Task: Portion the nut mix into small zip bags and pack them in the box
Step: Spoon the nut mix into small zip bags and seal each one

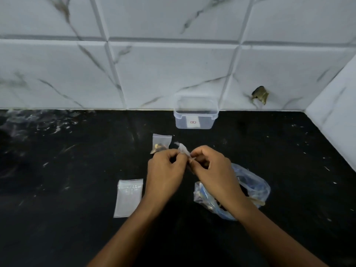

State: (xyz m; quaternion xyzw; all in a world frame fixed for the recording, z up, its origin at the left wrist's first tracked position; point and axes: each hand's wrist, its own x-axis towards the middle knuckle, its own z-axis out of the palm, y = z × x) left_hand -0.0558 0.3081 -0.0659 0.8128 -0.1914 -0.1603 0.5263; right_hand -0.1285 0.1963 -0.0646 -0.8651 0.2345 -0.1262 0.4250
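Flat on the black, scuffed counter [57,189] at the left, a stack of empty zip bags [128,197], frosted and rectangular. Next, left hand [165,170] and right hand [210,166] together, fingertips pinching one small clear bag [184,149] between them. Just behind, touching the left knuckles, a filled bag [160,144] with nuts. Farther back, against the marbled tile wall [173,64], an open clear plastic box [195,117]. Under the right wrist, the crumpled nut mix bag [254,187].

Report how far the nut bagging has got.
Done: one filled zip bag lies on the counter. In hand: left hand and right hand pinch another small bag. Left: the empty bags, the large nut bag, and the box looks unpacked.
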